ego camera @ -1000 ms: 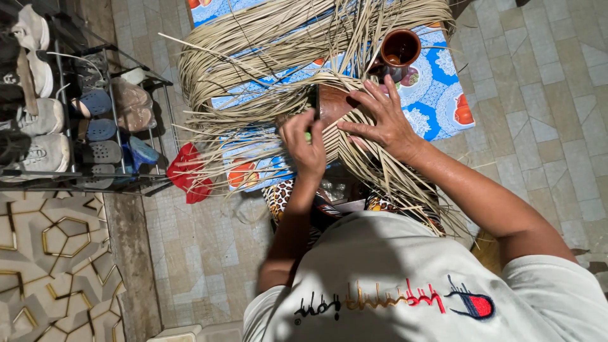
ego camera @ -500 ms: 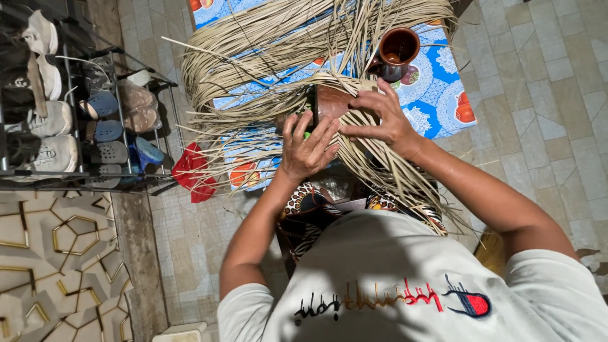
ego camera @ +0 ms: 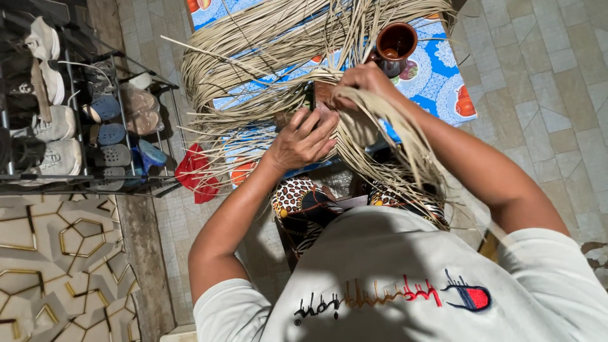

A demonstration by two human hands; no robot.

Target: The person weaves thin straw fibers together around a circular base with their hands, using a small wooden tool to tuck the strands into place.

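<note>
Right hand (ego camera: pixel 364 79) now closed around raffia strands (ego camera: pixel 380 120); left hand (ego camera: pixel 304 139) shifted up onto weave.

Even indoor light, soft shadows; sharp focus, edges slightly bowed

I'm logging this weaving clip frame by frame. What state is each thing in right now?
Left hand: closed on the strips at the work's centre.
Right hand: gripping a bundle of strips, bent over it.
Strips: loose, fanned out over the cloth.
Cup: upright on the cloth; contents unclear.
Cloth: spread flat, partly covered.
Shoe rack: standing, shelves filled with shoes.
Red rag: crumpled on the floor.
</note>
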